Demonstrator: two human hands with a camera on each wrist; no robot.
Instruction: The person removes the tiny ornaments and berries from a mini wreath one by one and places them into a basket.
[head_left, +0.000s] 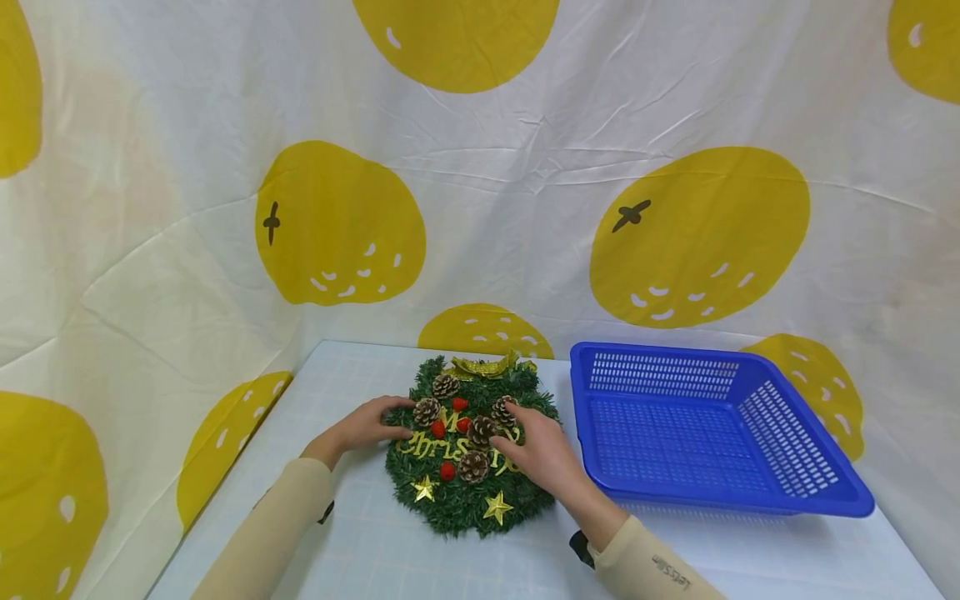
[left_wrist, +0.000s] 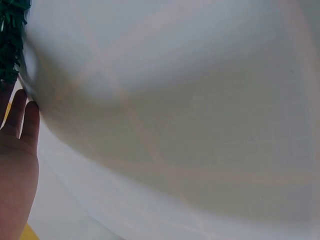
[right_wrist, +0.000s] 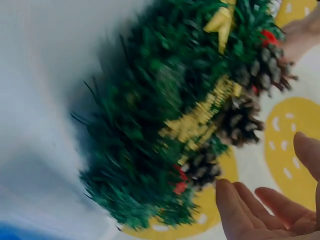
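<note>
A green Christmas wreath [head_left: 468, 510] lies on the table, trimmed with several pinecones [head_left: 473, 467], red berries [head_left: 447, 472], gold lettering [head_left: 420, 448] and two gold stars [head_left: 498, 507]. A gold bow [head_left: 483, 367] tops its far edge. At the wreath's left side is my left hand [head_left: 369, 421], its fingers extended to the greenery; in the left wrist view they look fairly straight. My right hand [head_left: 542, 450] hovers over the right part, thumb and fingers apart beside the pinecones. The right wrist view shows nothing gripped between the right hand's fingers [right_wrist: 227, 200].
A blue plastic basket [head_left: 712, 492] with slotted walls stands to the right of the wreath. Behind the pale table [head_left: 360, 542] hangs a white cloth [head_left: 510, 225] printed with large yellow fruit. The cloth also covers the left side.
</note>
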